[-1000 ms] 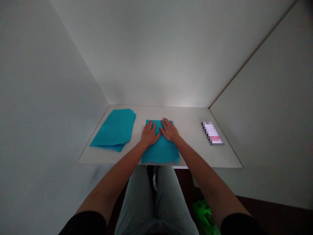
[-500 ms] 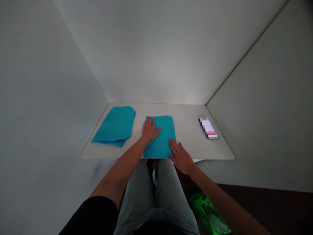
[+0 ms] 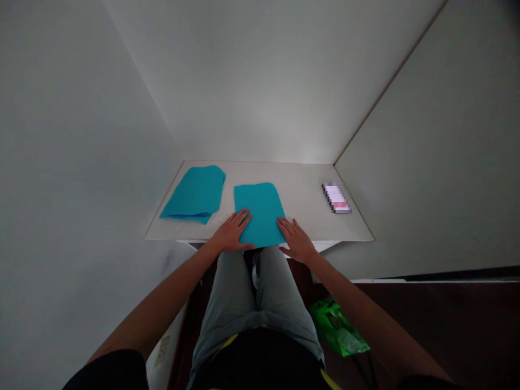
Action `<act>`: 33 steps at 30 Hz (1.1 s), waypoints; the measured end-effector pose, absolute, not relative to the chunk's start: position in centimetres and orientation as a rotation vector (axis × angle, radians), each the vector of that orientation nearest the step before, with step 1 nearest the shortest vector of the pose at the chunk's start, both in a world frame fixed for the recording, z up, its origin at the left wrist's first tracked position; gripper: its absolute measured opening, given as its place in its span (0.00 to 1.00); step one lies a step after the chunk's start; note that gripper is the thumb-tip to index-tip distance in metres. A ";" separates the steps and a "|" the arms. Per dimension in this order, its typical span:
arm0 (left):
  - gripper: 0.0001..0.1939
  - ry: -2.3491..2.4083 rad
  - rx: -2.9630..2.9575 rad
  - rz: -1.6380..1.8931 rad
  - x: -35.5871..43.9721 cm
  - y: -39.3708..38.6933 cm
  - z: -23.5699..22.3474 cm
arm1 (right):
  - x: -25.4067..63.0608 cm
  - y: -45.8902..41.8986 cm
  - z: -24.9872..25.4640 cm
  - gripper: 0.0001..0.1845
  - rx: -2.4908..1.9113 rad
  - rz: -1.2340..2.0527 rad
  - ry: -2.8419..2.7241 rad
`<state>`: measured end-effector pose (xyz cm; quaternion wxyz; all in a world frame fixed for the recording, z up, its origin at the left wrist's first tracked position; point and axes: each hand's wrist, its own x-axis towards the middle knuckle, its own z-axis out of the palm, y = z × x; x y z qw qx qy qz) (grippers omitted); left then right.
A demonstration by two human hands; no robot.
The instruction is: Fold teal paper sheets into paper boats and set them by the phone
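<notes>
Since the preceding frame, the left hand has slid from the far left part of the middle turquoise sheet to its near left corner, and the sheet itself has turned slightly. It lies flat at the centre of the white tabletop, its near edge projecting a little past the front edge. Left fingers lie extended on the sheet, thumb spread wide along the near edge; the right hand rests likewise at the near right corner, fingers extended, thumb apart. Whether either thumb reaches underneath cannot be told. Unequal pressure from the two hands could skew the sheet further or raise a crease; a pull toward the body could draw the overhanging edge down off the table. To the left, well within reach of a stray forearm, lies the loosely folded turquoise pile, whose uneven layers could shift if brushed.
</notes>
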<state>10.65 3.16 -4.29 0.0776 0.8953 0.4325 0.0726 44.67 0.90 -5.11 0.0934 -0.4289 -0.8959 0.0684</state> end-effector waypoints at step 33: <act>0.36 2.005 2.023 0.914 14.7 2.3 -3.2 | 42.4 3.6 -3.3 0.30 -1.755 0.288 -1.903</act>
